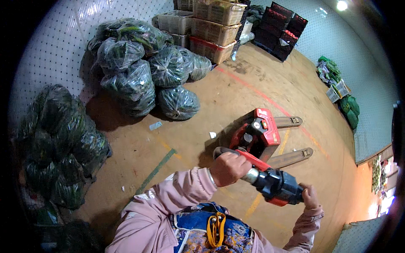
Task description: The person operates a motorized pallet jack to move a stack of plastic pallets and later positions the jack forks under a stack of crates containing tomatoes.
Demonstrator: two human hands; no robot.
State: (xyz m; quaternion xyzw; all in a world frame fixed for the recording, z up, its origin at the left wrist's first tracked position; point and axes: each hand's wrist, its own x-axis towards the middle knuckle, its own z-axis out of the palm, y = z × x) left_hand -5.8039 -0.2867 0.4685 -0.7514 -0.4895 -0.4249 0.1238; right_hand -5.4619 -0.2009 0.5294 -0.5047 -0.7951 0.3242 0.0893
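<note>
A red electric pallet truck (268, 133) stands on the floor ahead of me, its two metal forks (291, 157) pointing to the right. My left hand (229, 168) is closed on the left side of its tiller handle (280, 185), whose head is black and red. My right hand (309, 196) grips the right end of that handle, its fingers partly hidden behind it. Both pink-sleeved forearms reach up from the lower edge.
Bagged greens (63, 156) are piled at the left, more bags (173, 101) beside the perforated wall. Stacked plastic crates (215, 33) and black crates (274, 36) stand at the back. Green sacks (348, 110) and white baskets (333, 93) line the right wall. Coloured lines mark the floor.
</note>
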